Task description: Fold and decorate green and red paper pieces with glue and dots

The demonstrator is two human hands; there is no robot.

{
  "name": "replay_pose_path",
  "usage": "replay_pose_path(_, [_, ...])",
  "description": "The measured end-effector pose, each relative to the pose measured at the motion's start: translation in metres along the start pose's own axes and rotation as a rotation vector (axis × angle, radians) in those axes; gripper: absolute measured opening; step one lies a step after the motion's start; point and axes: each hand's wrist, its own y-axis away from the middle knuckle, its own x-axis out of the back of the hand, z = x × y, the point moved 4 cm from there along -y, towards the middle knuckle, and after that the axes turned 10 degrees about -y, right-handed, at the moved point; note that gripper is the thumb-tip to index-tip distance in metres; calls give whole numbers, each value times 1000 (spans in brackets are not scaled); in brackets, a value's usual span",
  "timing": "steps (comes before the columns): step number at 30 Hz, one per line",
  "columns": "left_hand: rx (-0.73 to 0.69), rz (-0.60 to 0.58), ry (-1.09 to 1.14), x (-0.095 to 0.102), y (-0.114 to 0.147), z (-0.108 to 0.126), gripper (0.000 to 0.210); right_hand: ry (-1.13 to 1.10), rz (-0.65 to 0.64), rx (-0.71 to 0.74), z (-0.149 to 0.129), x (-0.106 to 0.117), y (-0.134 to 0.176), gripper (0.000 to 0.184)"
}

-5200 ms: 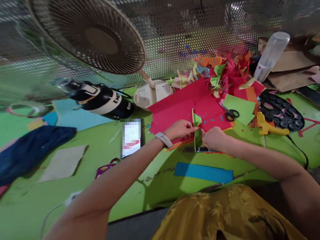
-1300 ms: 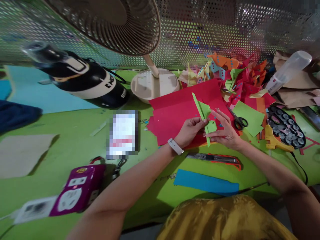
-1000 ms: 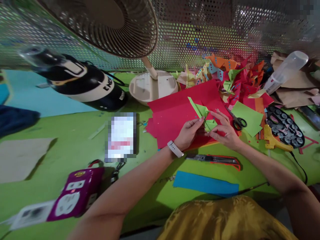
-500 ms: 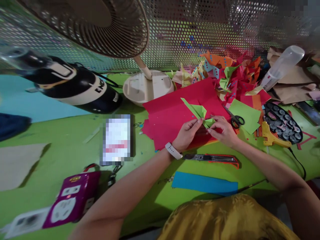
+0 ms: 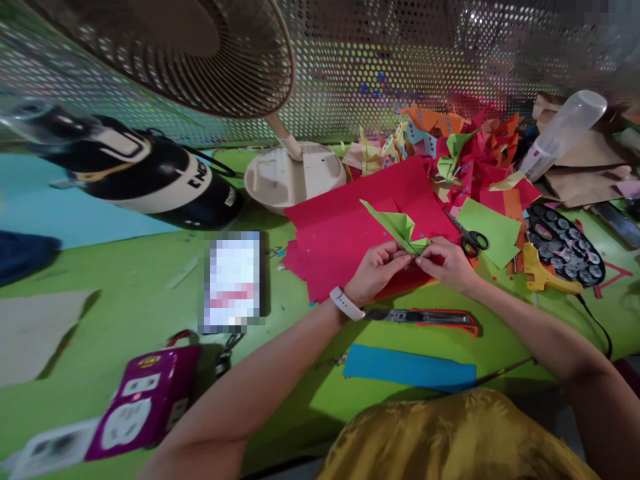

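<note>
A folded light-green paper figure (image 5: 397,223), with a long pointed strip reaching up and left, is pinched between my two hands. My left hand (image 5: 381,270) wears a pale wristband and grips its lower edge with thumb and fingers. Close beside it, my right hand (image 5: 445,263) pinches the lower right end, fingertips almost touching the left ones. Both hands are over the front part of the red paper sheets (image 5: 345,230). Black-handled scissors (image 5: 473,240) lie just right of my right hand, near a green paper square (image 5: 493,230).
Below my hands lie a box cutter (image 5: 425,318) and a blue paper strip (image 5: 410,367). A yellow glue gun (image 5: 547,272) and black palette (image 5: 567,247) lie right. Folded colored papers (image 5: 450,143) are piled behind. A fan (image 5: 295,173), bottle (image 5: 175,177) and purple pouch (image 5: 145,393) stand left.
The fingers of both hands have shifted slightly down and closer together at the paper's lower edge. The green figure has tilted a little and its lower part looks more folded in.
</note>
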Motion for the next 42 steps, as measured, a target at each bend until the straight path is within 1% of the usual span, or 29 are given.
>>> replay_pose_path(9, [-12, 9, -32, 1, 0, 1, 23, -67, -6, -47, 0, 0, 0, 21])
replay_pose_path(17, [10, 21, -66, 1, 0, 0, 34, -51, 12, -36, -1, -2, 1, 24])
replay_pose_path(21, [10, 25, -82, 0, 0, 1, 37, -50, 9, -31, -1, -2, 1, 25])
replay_pose_path(30, [13, 34, -78, 1, 0, -1, 26, -58, 2, -44, 2, -3, 1, 25])
replay_pose_path(34, [8, 25, -72, 2, 0, -2, 24, -65, 15, -35, 2, -3, 1, 24])
replay_pose_path(42, [-3, 40, -109, 2, 0, -3, 23, -14, -16, -49, 3, -3, 1, 23])
